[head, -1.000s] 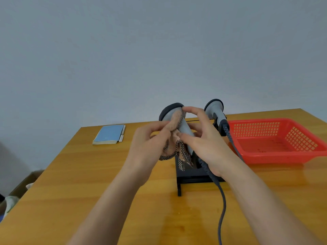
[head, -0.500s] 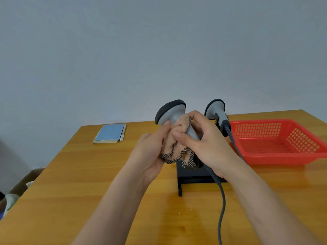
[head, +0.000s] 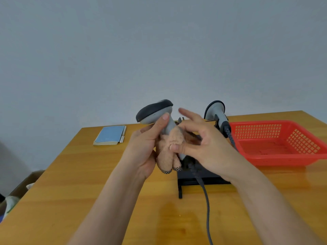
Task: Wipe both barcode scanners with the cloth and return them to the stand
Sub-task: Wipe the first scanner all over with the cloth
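**Grey scanner in hand, fleece cloth wrapped at its neck**

Grey plastic fills my left hand [head: 146, 149]: I grip the first scanner [head: 155, 112] by its handle, thumb up against the underside of the dark-capped head, which is lifted above the desk [head: 70, 191] and tilted to the left. The tan fleece cloth [head: 169, 149] (checked trim at its lower hem) hangs bunched along the handle between my two hands. My right hand [head: 203, 147] pinches the cloth with thumb and a curled finger, while the index finger sticks out straight, free of everything. The scanner's grey cable [head: 206, 200] runs down from below the handle toward me across the desk.

The second scanner [head: 216, 112] sits upright in the black stand [head: 191, 177], just behind my right hand. A red basket [head: 265, 159] rests on the desk to the right, and a blue notebook [head: 109, 135] lies well apart at the far left.
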